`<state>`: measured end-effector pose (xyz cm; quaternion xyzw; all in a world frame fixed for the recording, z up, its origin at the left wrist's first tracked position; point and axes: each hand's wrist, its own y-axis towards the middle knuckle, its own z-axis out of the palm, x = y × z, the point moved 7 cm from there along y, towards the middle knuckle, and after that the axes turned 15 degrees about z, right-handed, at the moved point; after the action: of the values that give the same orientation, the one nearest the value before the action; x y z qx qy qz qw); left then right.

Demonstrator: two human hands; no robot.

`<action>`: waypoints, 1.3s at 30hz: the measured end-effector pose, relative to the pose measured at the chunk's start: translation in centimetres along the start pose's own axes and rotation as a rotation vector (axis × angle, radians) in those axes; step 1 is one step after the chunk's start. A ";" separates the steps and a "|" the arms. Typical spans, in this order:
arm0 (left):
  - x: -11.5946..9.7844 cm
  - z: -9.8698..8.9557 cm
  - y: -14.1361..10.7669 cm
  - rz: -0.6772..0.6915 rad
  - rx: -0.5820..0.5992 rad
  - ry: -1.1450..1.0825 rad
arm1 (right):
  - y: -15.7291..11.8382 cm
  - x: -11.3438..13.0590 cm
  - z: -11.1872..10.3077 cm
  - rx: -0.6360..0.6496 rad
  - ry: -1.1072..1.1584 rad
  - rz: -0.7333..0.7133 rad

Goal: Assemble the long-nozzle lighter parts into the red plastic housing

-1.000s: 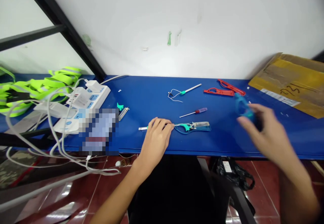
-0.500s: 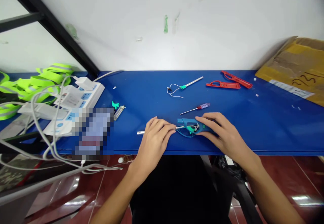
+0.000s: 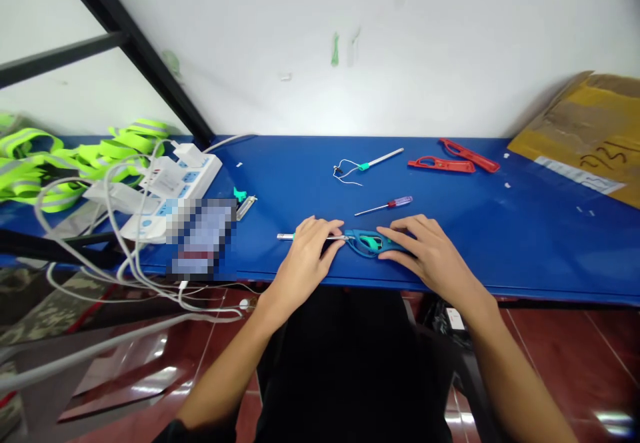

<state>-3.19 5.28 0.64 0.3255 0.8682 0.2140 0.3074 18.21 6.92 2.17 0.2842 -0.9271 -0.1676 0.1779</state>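
Observation:
A blue plastic handle casing (image 3: pixel 371 243) with a teal part inside lies at the table's front edge, and a metal rod (image 3: pixel 286 237) runs left from it. My left hand (image 3: pixel 309 257) closes around the rod near the casing, hiding its middle. My right hand (image 3: pixel 425 249) grips the casing from the right, fingers across its top. A screwdriver with a purple-and-red handle (image 3: pixel 387 205) lies just beyond my hands.
Farther back lie a white rod with thin wire (image 3: pixel 373 160) and two red plastic handle pieces (image 3: pixel 440 165). A white power strip (image 3: pixel 185 183), tangled cables and yellow-green reflective straps (image 3: pixel 120 149) fill the left. A cardboard parcel (image 3: pixel 585 136) sits at the right.
My right hand has brought the blue piece from the right onto the tool, and both hands now hold it. The tool sits slightly farther back, and the view has shifted a little.

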 end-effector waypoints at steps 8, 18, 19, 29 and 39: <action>-0.4 -0.2 0.3 0.057 -0.017 0.013 | 0.2 0.7 0.2 0.038 0.026 -0.043; -0.4 -0.3 0.4 0.055 -0.011 -0.002 | 0.2 0.7 -0.1 0.115 0.125 0.001; -0.5 -0.3 0.4 0.053 -0.016 0.000 | 0.2 0.8 -0.1 0.116 0.115 -0.004; -1.0 -0.3 0.6 0.042 0.057 0.046 | -0.4 1.5 -0.8 -0.008 0.080 -0.097; -0.9 -0.2 0.6 0.061 0.049 0.043 | -1.0 2.2 -1.6 -0.121 0.030 -0.150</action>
<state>-2.52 5.05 1.48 0.3547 0.8692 0.2091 0.2740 17.67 4.55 3.70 0.3439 -0.8886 -0.2317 0.1958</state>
